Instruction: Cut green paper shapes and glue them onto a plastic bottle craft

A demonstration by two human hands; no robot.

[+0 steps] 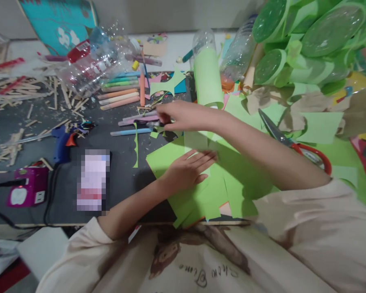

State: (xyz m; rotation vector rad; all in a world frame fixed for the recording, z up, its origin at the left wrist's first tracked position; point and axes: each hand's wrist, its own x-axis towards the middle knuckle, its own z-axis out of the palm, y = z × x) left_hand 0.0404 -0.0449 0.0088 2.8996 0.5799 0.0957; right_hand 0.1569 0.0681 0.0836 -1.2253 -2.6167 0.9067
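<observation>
My left hand lies flat with fingers stretched out on a pile of light green paper sheets at the table's near edge. My right hand reaches across to the left, its fingers closed around a thin dark pen-like thing among the pastel pens; motion blur keeps me from naming it. A wavy green paper strip lies just left of the sheets.
Red-handled scissors lie on green paper at the right. A blue glue gun, a purple device, wooden sticks, clear plastic bottles, a green paper roll and green-wrapped bottle pieces crowd the dark table.
</observation>
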